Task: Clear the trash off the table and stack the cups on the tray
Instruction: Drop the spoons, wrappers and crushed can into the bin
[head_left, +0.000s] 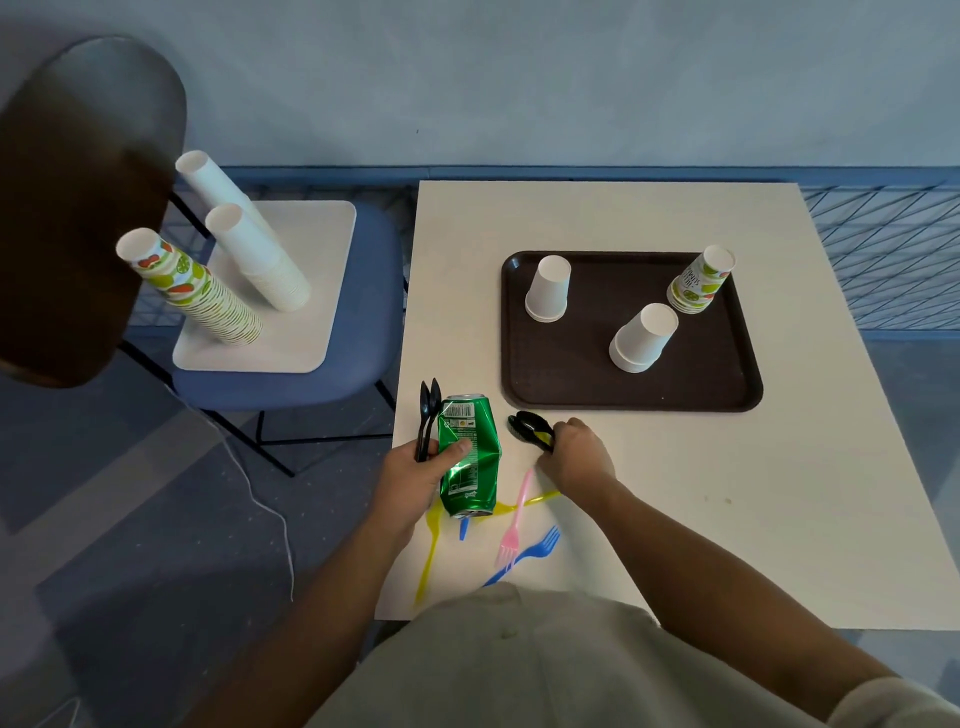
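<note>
My left hand (415, 475) grips a crushed green can (469, 457) together with black plastic spoons (429, 415) at the table's near left. My right hand (576, 457) holds several black spoons and a yellow piece of cutlery (532, 428) just right of the can. On the table lie a pink fork (514, 525), a blue fork (530, 553) and yellow cutlery (431, 551), partly under the can. A dark brown tray (571, 364) carries upturned cups: two white stacks (548, 296) (641, 338) and a fruit-printed stack (701, 280).
The white table (753, 493) stands against a blue wall. To its left a blue chair (291, 384) holds a white tray (306, 291) with three tall cup stacks (249, 260). A white cable (270, 514) lies on the floor.
</note>
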